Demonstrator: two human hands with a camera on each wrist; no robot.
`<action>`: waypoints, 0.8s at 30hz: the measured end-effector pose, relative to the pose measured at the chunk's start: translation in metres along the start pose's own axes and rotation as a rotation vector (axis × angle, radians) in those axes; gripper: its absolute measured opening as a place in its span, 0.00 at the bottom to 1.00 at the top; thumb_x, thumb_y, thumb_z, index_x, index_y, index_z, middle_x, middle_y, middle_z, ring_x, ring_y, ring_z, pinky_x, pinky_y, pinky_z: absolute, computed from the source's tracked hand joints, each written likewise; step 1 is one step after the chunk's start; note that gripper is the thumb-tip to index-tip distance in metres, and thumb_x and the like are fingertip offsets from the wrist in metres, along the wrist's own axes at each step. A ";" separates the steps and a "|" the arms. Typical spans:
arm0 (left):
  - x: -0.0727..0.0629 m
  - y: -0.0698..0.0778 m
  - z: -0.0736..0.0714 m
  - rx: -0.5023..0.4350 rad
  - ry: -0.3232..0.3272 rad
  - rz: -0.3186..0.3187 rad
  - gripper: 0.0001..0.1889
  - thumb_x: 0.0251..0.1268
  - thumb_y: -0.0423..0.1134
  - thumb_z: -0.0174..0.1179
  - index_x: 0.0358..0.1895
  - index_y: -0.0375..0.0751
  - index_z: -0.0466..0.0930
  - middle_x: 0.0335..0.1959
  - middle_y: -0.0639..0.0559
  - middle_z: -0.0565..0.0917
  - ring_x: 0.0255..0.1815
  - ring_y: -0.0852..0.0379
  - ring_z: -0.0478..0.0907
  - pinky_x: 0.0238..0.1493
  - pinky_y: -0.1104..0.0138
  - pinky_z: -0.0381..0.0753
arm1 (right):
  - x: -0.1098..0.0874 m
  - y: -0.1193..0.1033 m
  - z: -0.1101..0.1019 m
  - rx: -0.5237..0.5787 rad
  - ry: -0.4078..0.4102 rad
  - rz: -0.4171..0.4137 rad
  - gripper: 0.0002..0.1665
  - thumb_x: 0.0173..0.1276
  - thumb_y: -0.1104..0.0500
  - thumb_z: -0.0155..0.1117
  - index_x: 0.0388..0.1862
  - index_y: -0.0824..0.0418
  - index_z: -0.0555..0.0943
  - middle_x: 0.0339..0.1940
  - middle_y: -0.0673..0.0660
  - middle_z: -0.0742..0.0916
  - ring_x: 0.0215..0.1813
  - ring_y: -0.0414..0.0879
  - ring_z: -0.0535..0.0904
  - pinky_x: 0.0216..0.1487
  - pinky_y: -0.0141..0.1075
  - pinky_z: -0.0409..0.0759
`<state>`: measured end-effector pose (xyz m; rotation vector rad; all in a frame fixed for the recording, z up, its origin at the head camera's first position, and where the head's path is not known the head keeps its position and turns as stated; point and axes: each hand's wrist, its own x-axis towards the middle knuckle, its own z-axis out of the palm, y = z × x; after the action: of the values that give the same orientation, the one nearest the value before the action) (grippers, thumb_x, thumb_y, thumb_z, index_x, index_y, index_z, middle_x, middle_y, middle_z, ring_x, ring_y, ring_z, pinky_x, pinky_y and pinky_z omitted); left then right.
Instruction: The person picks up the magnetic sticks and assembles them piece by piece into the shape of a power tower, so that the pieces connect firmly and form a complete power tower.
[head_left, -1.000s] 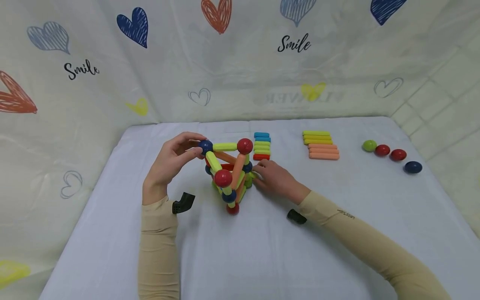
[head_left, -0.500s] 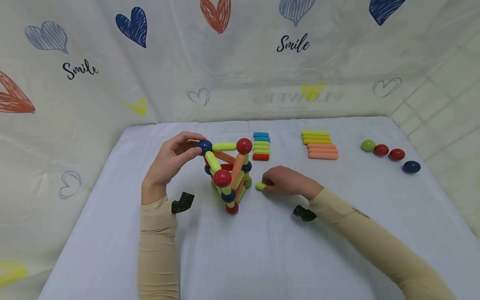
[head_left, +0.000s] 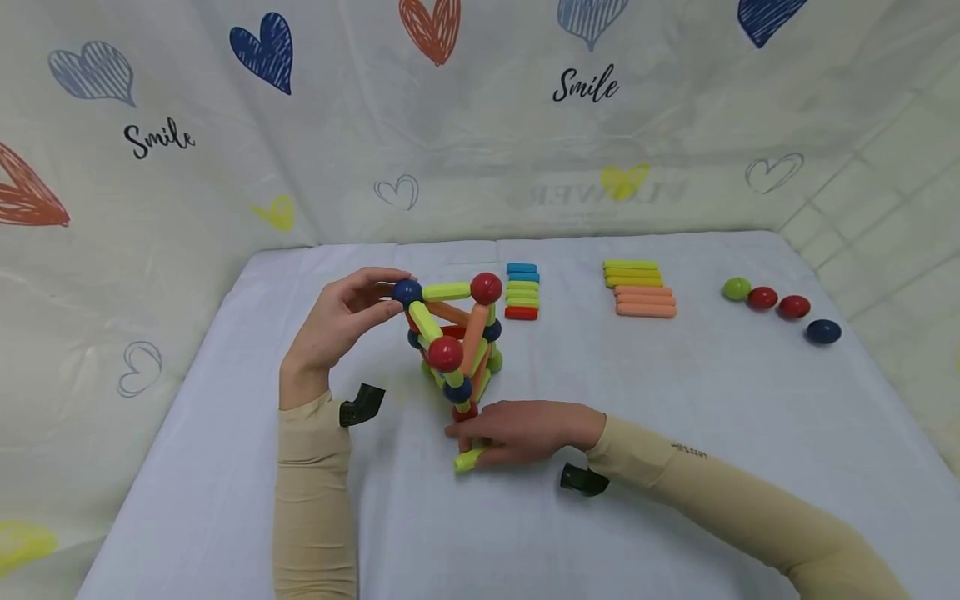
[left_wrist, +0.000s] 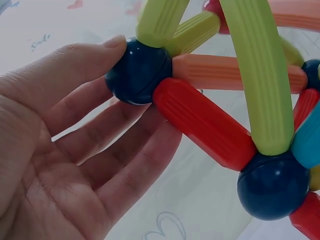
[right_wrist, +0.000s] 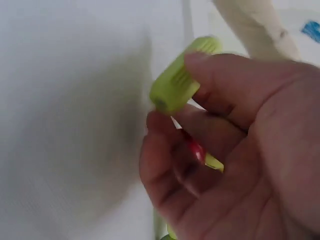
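A structure of coloured magnetic rods and balls (head_left: 474,340) stands on the white cloth at the centre. My left hand (head_left: 330,321) pinches a dark blue ball (left_wrist: 137,72) at its upper left corner; a red rod (left_wrist: 205,125) and an orange rod (left_wrist: 215,71) meet that ball in the left wrist view. Low in front of the structure, my right hand (head_left: 528,429) pinches a short yellow-green rod (right_wrist: 182,77) between thumb and fingers. The right fingers overlap the red ball (head_left: 465,412) at the structure's front foot in the head view.
Behind the structure lies a row of short rods (head_left: 522,292) in blue, green and red. Longer yellow and orange rods (head_left: 641,290) lie further right. Loose balls, including a green ball (head_left: 736,289) and a dark blue ball (head_left: 822,332), rest near the right edge.
My right hand has left the structure's right side and come toward the front with the short yellow-green rod. My left hand keeps hold of the blue ball, nearly still.
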<state>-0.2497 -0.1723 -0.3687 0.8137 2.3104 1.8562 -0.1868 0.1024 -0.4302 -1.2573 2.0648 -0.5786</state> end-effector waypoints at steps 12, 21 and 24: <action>-0.001 0.002 0.002 -0.081 -0.088 0.064 0.16 0.63 0.27 0.63 0.54 0.35 0.76 0.51 0.39 0.75 0.48 0.46 0.80 0.53 0.64 0.81 | -0.048 0.022 -0.074 0.252 0.322 0.298 0.10 0.69 0.52 0.65 0.46 0.54 0.82 0.40 0.49 0.85 0.44 0.49 0.80 0.50 0.42 0.80; 0.000 0.004 0.004 -0.084 -0.096 0.067 0.16 0.63 0.28 0.64 0.54 0.34 0.75 0.51 0.39 0.74 0.47 0.46 0.80 0.53 0.65 0.81 | -0.073 0.003 -0.129 0.221 0.534 0.275 0.11 0.69 0.52 0.66 0.46 0.54 0.86 0.42 0.51 0.87 0.44 0.46 0.82 0.53 0.43 0.79; 0.000 0.003 0.003 -0.082 -0.091 0.064 0.16 0.63 0.27 0.64 0.54 0.34 0.75 0.50 0.39 0.74 0.47 0.46 0.80 0.53 0.65 0.81 | -0.073 -0.003 -0.133 0.374 0.722 0.299 0.14 0.69 0.50 0.66 0.48 0.56 0.84 0.43 0.54 0.87 0.44 0.48 0.83 0.56 0.44 0.78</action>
<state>-0.2470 -0.1691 -0.3666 0.9505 2.1636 1.8831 -0.2564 0.1715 -0.3139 -0.5368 2.4786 -1.3418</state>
